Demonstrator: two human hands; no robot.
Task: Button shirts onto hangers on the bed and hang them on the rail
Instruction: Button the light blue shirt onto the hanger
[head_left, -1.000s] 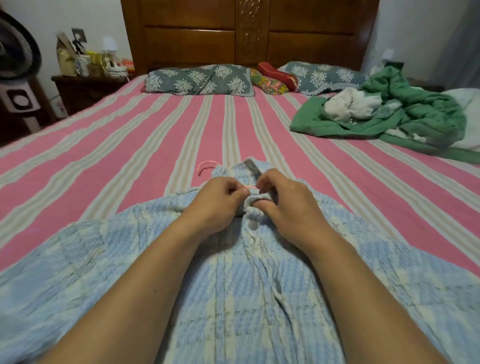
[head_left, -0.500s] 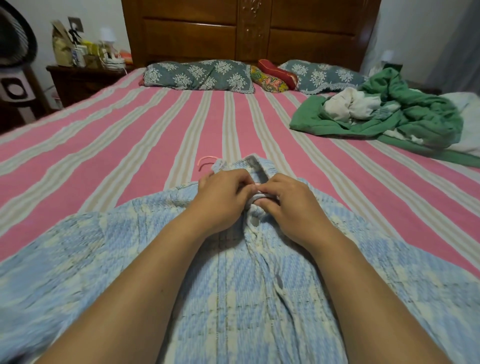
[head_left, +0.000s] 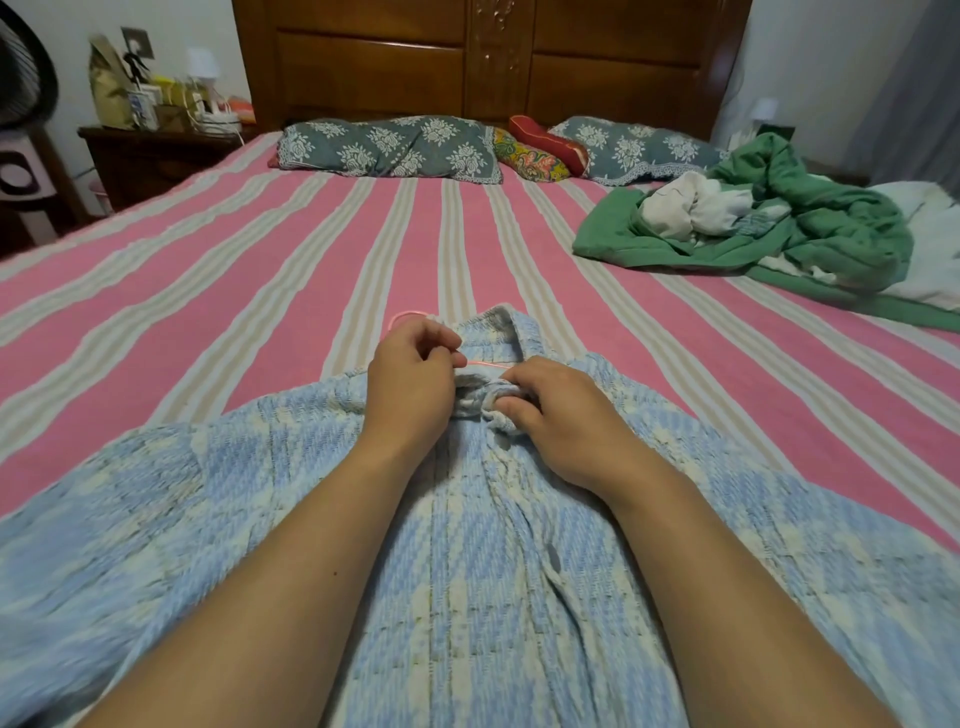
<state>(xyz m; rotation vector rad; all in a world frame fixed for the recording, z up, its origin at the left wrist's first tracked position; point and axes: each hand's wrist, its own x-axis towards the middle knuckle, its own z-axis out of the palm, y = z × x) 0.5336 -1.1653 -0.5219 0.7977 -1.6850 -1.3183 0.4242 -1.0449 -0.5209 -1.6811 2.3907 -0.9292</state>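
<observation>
While blue-and-white checked woven shirt (head_left: 467, 561) lies flat, front up, on pink striped bed (head_left: 218, 291), left hand (head_left: 410, 379) and right hand (head_left: 561, 415) each pinch placket edge below collar, likely top button; thin pink hanger (head_left: 410, 315) hook pokes out beyond collar.

Your left hand (head_left: 410, 382) and right hand (head_left: 558, 415) meet at the neck of a blue-and-cream checked shirt (head_left: 467, 597) spread front-up on the pink striped bed (head_left: 260, 249). Your right fingers (head_left: 511, 408) pinch bunched fabric just under the collar (head_left: 498, 332); your left fingers are curled at the placket edge. A thin pink hanger (head_left: 410, 315) shows between your hands and hooks out past the collar. Far right lies a green blanket (head_left: 831, 234) with white cloth bundled on it. Two floral pillows (head_left: 389, 148) rest against the wooden headboard (head_left: 493, 57), and a cluttered nightstand (head_left: 156, 150) stands far left.
</observation>
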